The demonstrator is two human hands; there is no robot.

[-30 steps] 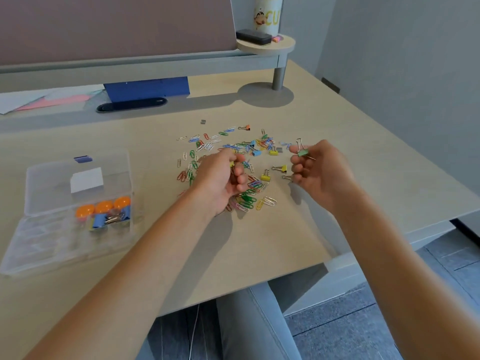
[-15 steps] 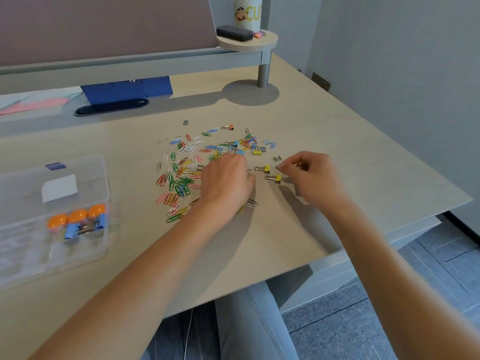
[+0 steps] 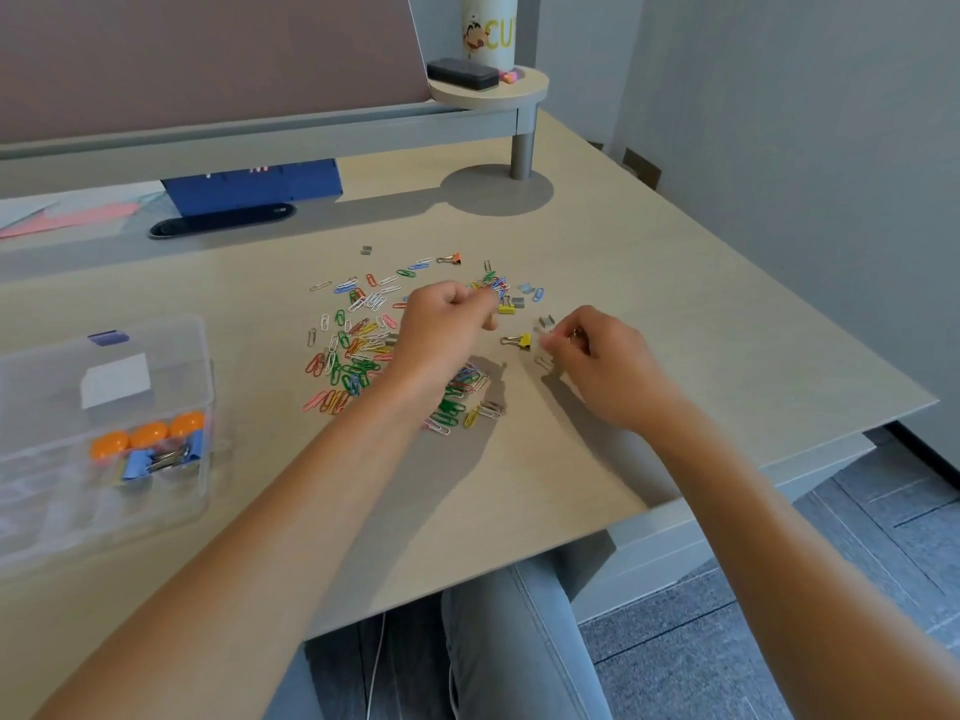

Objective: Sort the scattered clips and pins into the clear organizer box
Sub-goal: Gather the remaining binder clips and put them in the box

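Pale wood desk [image 3: 675, 283], grey wall on the right. Far left: clear organizer box [image 3: 104, 433], lid up, holding three orange pins [image 3: 148, 434] and blue binder clips [image 3: 161, 459] in one compartment. Centre: scattered paper clips [image 3: 353, 350], many colours, spread on the desk. Left hand [image 3: 441, 335] hovers over the pile, fingers curled; whether it holds anything cannot be told. Yellow binder clip [image 3: 519, 340] lies on the desk between the two hands. Right hand [image 3: 597, 356], fingers curled, pinches something small and metallic at its fingertips, just beside the yellow clip. Back right: round shelf [image 3: 488, 90] with a printed cup [image 3: 488, 26].
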